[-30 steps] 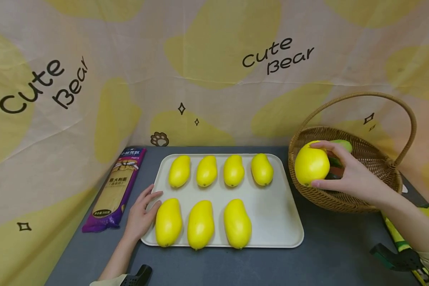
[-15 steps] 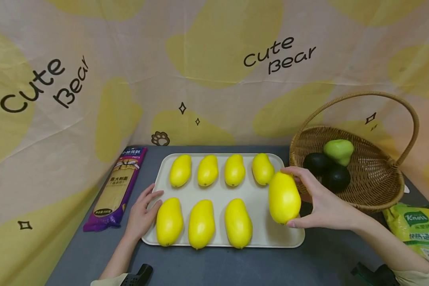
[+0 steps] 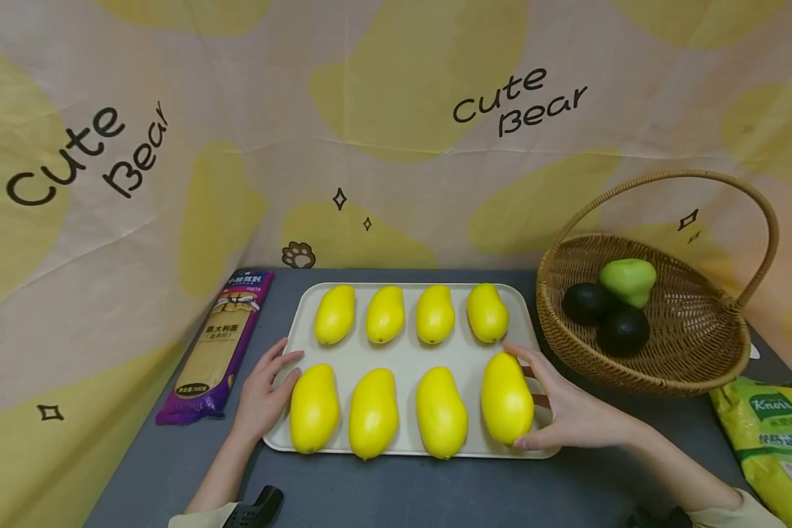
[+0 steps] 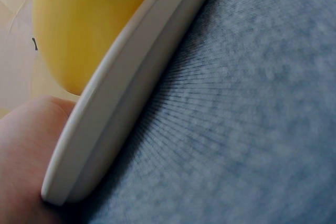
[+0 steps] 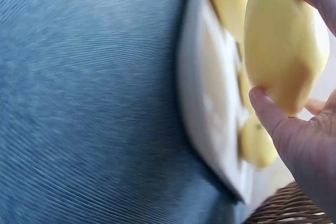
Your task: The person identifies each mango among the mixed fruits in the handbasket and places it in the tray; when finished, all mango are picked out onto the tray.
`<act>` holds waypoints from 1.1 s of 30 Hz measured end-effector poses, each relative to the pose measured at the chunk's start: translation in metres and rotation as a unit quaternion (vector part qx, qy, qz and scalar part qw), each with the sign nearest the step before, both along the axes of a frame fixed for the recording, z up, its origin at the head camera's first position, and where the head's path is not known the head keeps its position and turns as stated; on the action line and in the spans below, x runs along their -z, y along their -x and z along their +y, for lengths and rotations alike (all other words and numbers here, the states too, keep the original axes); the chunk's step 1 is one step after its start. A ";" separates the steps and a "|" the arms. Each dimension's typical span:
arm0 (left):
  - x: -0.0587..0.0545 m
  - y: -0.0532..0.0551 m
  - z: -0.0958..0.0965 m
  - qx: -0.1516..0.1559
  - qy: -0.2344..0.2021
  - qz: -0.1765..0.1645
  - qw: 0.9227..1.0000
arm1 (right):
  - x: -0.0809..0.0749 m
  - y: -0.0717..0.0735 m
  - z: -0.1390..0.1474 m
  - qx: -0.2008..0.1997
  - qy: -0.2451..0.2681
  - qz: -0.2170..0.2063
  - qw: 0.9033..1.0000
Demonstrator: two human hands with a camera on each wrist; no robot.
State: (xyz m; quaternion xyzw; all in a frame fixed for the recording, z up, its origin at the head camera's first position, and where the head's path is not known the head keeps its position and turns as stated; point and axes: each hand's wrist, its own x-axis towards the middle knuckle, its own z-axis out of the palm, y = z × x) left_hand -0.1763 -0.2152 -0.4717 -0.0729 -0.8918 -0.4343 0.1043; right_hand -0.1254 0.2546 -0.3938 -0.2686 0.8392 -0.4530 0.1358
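Observation:
Two rows of yellow mangoes lie on a white tray (image 3: 402, 353) in the head view. My right hand (image 3: 577, 412) holds a mango (image 3: 507, 400) at the right end of the front row, thumb at its near end and fingertips at its far end. The right wrist view shows that mango (image 5: 283, 40) between thumb and fingers; whether it touches the tray is unclear. At the tray's left edge rests my left hand (image 3: 262, 392), fingers lying over the rim beside the front-left mango (image 3: 314, 408). In the left wrist view, part of this hand (image 4: 31, 153) touches the tray wall (image 4: 105, 114).
A wicker basket (image 3: 696, 345) with a tall handle stands right of the tray, holding a green pear (image 3: 628, 280) and two dark avocados (image 3: 589, 303). A pasta pack (image 3: 218, 341) lies at the left, a yellow-green Knorr bag (image 3: 768, 440) at the right. Patterned cloth (image 3: 383, 132) hangs behind.
My right hand has carried the mango from over the basket leftward and down to the tray's front-right area. The basket's fruit came into view. The left hand stays at the tray's edge.

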 end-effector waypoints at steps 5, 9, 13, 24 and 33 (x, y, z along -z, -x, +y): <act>0.000 0.000 0.000 0.000 -0.003 -0.007 1.000 | 0.015 0.002 -0.001 -0.016 0.007 -0.013 1.000; 0.000 -0.001 0.000 -0.001 -0.004 -0.013 1.000 | 0.019 0.003 -0.002 -0.007 -0.020 0.016 1.000; -0.001 -0.001 0.000 -0.001 -0.004 -0.014 1.000 | 0.020 0.002 -0.002 0.000 -0.044 0.044 0.998; -0.003 -0.003 0.001 -0.001 -0.007 -0.008 1.000 | 0.013 -0.001 0.008 -0.016 -0.055 0.031 0.998; -0.003 -0.003 0.001 0.002 -0.006 -0.001 1.000 | 0.016 -0.006 0.006 0.038 -0.085 0.050 0.994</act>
